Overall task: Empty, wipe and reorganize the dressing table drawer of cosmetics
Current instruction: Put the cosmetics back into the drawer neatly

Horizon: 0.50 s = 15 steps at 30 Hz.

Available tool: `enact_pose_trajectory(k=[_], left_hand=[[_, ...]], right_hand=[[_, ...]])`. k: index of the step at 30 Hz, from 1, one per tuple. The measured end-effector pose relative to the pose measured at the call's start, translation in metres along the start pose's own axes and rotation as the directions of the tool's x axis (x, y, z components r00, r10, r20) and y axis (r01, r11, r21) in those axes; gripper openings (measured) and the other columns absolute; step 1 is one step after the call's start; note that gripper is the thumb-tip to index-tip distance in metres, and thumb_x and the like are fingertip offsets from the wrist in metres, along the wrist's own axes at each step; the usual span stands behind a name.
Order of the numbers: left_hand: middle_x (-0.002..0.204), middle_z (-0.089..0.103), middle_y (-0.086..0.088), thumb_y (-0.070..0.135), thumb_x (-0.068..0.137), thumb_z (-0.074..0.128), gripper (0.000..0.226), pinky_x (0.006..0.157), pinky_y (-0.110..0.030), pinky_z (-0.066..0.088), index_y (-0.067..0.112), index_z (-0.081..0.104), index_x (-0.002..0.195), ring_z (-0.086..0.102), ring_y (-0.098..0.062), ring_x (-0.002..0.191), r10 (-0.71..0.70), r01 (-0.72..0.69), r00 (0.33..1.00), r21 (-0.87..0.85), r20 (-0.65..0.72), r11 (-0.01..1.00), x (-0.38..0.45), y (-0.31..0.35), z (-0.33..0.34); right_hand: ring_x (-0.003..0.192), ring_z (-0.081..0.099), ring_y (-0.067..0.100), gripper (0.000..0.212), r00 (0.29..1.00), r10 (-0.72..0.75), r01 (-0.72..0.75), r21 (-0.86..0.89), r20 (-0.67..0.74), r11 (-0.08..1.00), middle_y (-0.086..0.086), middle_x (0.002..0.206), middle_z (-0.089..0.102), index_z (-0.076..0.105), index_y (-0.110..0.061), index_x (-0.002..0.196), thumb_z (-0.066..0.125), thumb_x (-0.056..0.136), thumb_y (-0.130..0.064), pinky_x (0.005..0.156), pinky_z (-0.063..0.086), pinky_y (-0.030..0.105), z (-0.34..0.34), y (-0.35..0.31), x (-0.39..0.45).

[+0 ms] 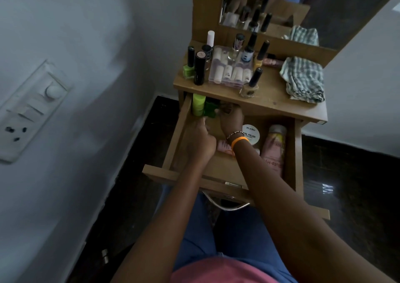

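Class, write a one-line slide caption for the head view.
Both hands reach into the open drawer beneath a tabletop crowded with cosmetics.

The right hand (230, 118) reaches under the worktop (270, 100), its fingertips hidden in shadow. The left hand (202, 139) is blurred, its grip unreadable. The right wrist covers part of a pink tube (223, 146).

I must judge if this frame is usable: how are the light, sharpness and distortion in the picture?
Head view: dim overall; the back of the drawer lies in shadow under the tabletop, so the hands' fingers there are hard to read; the left hand looks slightly blurred; window glare on the dark floor; wide-angle bending tilts the switch panel.
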<state>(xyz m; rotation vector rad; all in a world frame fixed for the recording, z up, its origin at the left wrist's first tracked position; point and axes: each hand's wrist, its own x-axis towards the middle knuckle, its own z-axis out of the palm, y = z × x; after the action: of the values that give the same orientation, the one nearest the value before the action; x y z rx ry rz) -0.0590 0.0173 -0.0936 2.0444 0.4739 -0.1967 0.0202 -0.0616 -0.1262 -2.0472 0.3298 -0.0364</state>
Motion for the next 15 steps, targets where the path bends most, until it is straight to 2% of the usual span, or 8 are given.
enact_pose_trajectory(k=[2, 5, 6, 8, 9, 12, 13, 15], left_hand=[[0.131, 0.052, -0.005, -0.003, 0.088, 0.04, 0.061, 0.08, -0.028, 0.041, 0.022, 0.036, 0.143, 0.052, -0.019, 0.115, 0.007, -0.007, 1.0, 0.01, 0.007, 1.0, -0.001, 0.001, -0.001], [0.133, 0.05, -0.003, -0.002, 0.09, 0.039, 0.059, 0.076, -0.025, 0.037, 0.023, 0.034, 0.144, 0.051, -0.017, 0.113, 0.029, -0.029, 1.0, 0.019, 0.012, 0.999, -0.002, 0.0, 0.0], [0.132, 0.05, -0.003, -0.001, 0.091, 0.04, 0.058, 0.076, -0.025, 0.037, 0.023, 0.034, 0.143, 0.051, -0.015, 0.111, 0.034, -0.034, 0.999, 0.013, 0.009, 0.999, -0.003, -0.001, 0.0], [0.125, 0.052, -0.001, 0.002, 0.093, 0.04, 0.054, 0.076, -0.026, 0.039, 0.023, 0.036, 0.142, 0.05, -0.012, 0.102, 0.047, -0.047, 0.999, 0.007, 0.007, 0.999, -0.002, -0.002, 0.001], [0.119, 0.053, 0.001, 0.004, 0.093, 0.04, 0.051, 0.076, -0.027, 0.039, 0.023, 0.037, 0.14, 0.05, -0.011, 0.099, 0.059, -0.059, 0.998, 0.014, 0.013, 0.998, -0.002, -0.002, 0.001], [0.107, 0.056, 0.001, 0.004, 0.093, 0.041, 0.042, 0.073, -0.027, 0.038, 0.019, 0.046, 0.132, 0.056, -0.016, 0.098, 0.075, -0.077, 0.996, 0.036, 0.054, 0.996, 0.003, -0.005, 0.005], [0.103, 0.058, -0.001, 0.002, 0.091, 0.041, 0.039, 0.073, -0.028, 0.039, 0.017, 0.051, 0.125, 0.057, -0.019, 0.098, 0.074, -0.075, 0.995, 0.025, 0.07, 0.997, 0.006, -0.007, 0.008], [0.093, 0.057, -0.002, -0.003, 0.088, 0.042, 0.032, 0.075, -0.032, 0.042, 0.012, 0.059, 0.111, 0.059, -0.025, 0.094, 0.078, -0.079, 0.993, 0.008, 0.091, 0.997, 0.013, -0.012, 0.014]], right_hand=[[0.103, 0.063, 0.031, 0.024, 1.0, 0.015, -0.015, -0.004, -0.001, 1.0, 0.024, 0.107, 0.067, 0.062, 0.009, 0.104, 0.061, 0.081, 0.004, 0.067, 0.042, 0.009, -0.002, -0.001, -0.002], [0.105, 0.061, 0.035, 0.024, 0.999, 0.002, 0.0, -0.052, 0.05, 0.999, 0.025, 0.11, 0.065, 0.06, 0.01, 0.105, 0.053, 0.082, 0.006, 0.088, 0.05, 0.035, -0.009, 0.0, -0.007], [0.104, 0.061, 0.032, 0.024, 0.997, -0.006, 0.011, -0.061, 0.073, 0.998, 0.023, 0.111, 0.065, 0.059, 0.009, 0.105, 0.053, 0.082, 0.006, 0.088, 0.051, 0.033, -0.014, 0.0, -0.012], [0.095, 0.061, 0.019, 0.022, 0.994, -0.052, 0.055, -0.03, 0.092, 0.998, 0.016, 0.108, 0.065, 0.059, 0.004, 0.104, 0.056, 0.082, 0.004, 0.073, 0.049, 0.01, -0.028, 0.0, -0.028], [0.087, 0.06, 0.016, 0.017, 0.992, -0.104, 0.105, -0.008, 0.072, 0.994, 0.013, 0.101, 0.066, 0.061, 0.0, 0.099, 0.057, 0.082, 0.002, 0.066, 0.045, 0.006, -0.037, -0.001, -0.037], [0.077, 0.059, 0.019, 0.01, 0.947, -0.287, 0.298, 0.061, -0.144, 0.953, 0.006, 0.087, 0.063, 0.06, -0.011, 0.088, 0.059, 0.083, -0.003, 0.069, 0.048, 0.021, -0.065, -0.01, -0.053], [0.077, 0.058, 0.018, 0.01, 0.918, -0.325, 0.346, 0.056, -0.226, 0.937, 0.004, 0.086, 0.06, 0.058, -0.012, 0.09, 0.059, 0.083, -0.004, 0.069, 0.047, 0.021, -0.073, -0.014, -0.052], [0.077, 0.052, 0.016, 0.017, 0.877, -0.356, 0.382, 0.016, -0.322, 0.924, 0.003, 0.089, 0.052, 0.055, -0.011, 0.097, 0.062, 0.082, -0.006, 0.065, 0.041, 0.01, -0.084, -0.023, -0.041]])
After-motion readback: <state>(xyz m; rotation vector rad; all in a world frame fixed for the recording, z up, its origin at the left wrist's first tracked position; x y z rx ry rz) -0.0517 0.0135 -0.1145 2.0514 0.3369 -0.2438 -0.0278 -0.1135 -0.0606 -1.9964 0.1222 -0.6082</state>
